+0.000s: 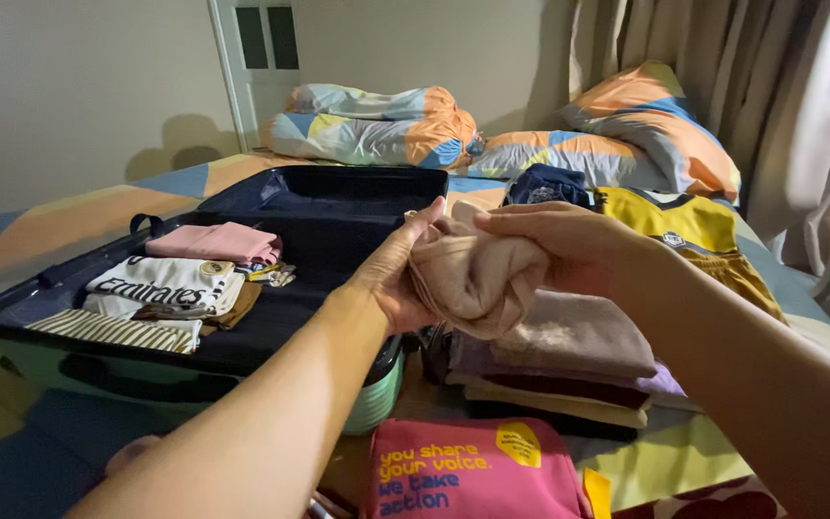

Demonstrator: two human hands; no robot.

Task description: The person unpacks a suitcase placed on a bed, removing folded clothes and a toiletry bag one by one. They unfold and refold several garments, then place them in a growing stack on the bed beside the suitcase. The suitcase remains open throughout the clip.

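both hands meet in the middle of the frame around a beige garment (477, 274), rolled or bunched into a soft bundle. the left hand (398, 274) comes up from the lower left, its grip closed on the near side of the cloth with the fingers curled over the top edge. the right hand (554, 240) reaches in from the lower right, its grip also closed, pinching the upper right part of the same bundle. the garment hangs in the air between them, just above a stack of folded clothes (569, 370) lying on the bed (684, 457).

to the left of the hands sits an open suitcase (98, 360) with a pale green shell and dark lining, filling the left half of the frame. inside it, toward the left, lie a folded pink piece (213, 242), a white shirt with dark lettering (160, 285) and a striped piece (112, 330).

at the bottom centre lies a pink bag with yellow and blue print (473, 471). a yellow jersey (674, 226) is spread to the right behind the hands, with a dark blue folded item (549, 183) beside it. patterned pillows (377, 125) in orange, blue and grey are heaped at the top centre and upper right, against the wall and the curtains (799, 115).
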